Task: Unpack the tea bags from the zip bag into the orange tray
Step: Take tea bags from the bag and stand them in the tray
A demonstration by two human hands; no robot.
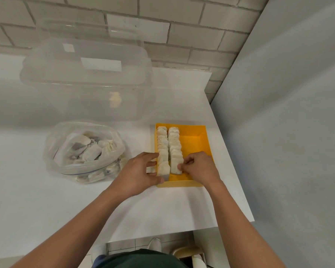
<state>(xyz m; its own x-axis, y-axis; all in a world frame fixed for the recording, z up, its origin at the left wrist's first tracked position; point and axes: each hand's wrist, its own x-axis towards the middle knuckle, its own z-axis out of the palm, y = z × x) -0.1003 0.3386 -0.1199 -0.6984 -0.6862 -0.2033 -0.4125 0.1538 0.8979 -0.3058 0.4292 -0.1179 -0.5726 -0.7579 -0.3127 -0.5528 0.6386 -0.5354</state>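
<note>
Tea bags (162, 149), pale, two rows in orange tray (195, 144), right hand (199, 167) grip pinching one, left hand (141, 171) grip holding its corner

No legible text, brand or nos. anywhere in this overhead counter shot. A white rectangular label (101, 64) on the clear plastic storage bin (46, 84) at the back looks blank. A smaller white sticker (68, 48) higher up on the same bin is too blurred to read. The zip bag (52, 151) shows only a thin blue line along its seal, w/ no lettering to make out. The tea bags (175, 149) lined up in the orange tray (195, 140) show no readable print.
</note>
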